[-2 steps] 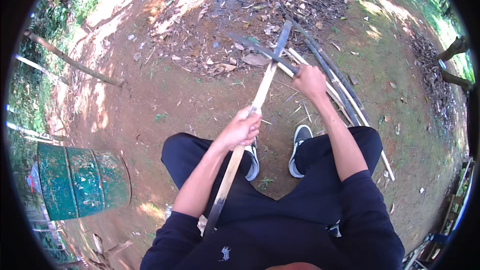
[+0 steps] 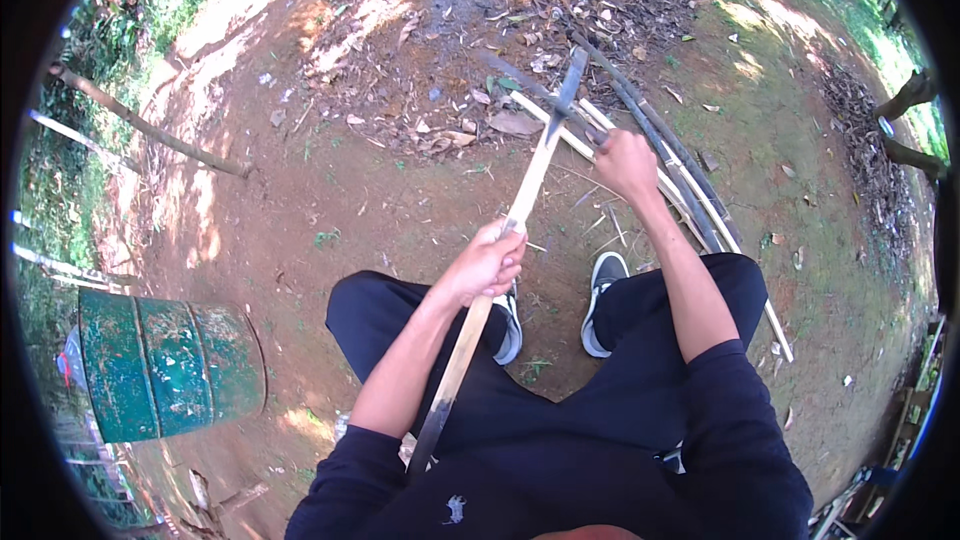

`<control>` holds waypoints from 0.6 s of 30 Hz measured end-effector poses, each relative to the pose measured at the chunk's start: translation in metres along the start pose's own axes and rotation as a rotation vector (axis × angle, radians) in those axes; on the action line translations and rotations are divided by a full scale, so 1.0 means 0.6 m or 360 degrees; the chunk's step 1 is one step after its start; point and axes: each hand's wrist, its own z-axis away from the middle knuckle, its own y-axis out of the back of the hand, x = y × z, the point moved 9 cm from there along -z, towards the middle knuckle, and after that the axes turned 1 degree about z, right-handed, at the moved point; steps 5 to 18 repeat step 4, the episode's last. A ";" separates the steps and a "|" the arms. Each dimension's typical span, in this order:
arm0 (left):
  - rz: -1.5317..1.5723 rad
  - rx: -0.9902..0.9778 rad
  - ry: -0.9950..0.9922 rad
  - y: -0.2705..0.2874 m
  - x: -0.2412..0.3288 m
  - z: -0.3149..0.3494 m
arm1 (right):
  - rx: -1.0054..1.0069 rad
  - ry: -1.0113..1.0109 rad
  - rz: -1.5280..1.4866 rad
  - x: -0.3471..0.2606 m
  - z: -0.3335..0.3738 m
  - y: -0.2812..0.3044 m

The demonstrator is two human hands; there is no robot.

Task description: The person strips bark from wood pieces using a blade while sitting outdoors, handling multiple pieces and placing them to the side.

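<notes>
My left hand [image 2: 487,265] is wrapped round a long split bamboo strip [image 2: 529,188]. The strip slants from my lap to the ground area ahead, pale along its middle and dark at both ends. In my right hand [image 2: 629,166] is the handle of a long knife [image 2: 579,121], its dark blade pointing away to the left. Blade and strip cross near the strip's far end, where they appear to touch. The blade's outer part is smeared by motion.
Several bamboo strips [image 2: 688,178] lie on the dirt beside my right foot [image 2: 606,275]. A worn green drum [image 2: 170,365] is at the left. Dry leaves [image 2: 515,122] litter the ground ahead. A slanting pole [image 2: 150,127] stands at the far left.
The knife blade has shifted slightly away from me and to the right along the strip, and its angle is steeper. My left hand keeps its grip.
</notes>
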 end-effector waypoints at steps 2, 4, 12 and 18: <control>0.0064 -0.0061 0.0022 -0.001 -0.006 0.008 | -0.0151 -0.0302 -0.0396 0.034 -0.010 -0.022; 0.0036 -0.0132 0.0005 -0.007 -0.010 0.009 | -0.0251 -0.0616 -0.1250 0.072 -0.007 -0.071; 0.0036 -0.0132 0.0005 -0.007 -0.010 0.009 | -0.0251 -0.0616 -0.1250 0.072 -0.007 -0.071; 0.0036 -0.0132 0.0005 -0.007 -0.010 0.009 | -0.0251 -0.0616 -0.1250 0.072 -0.007 -0.071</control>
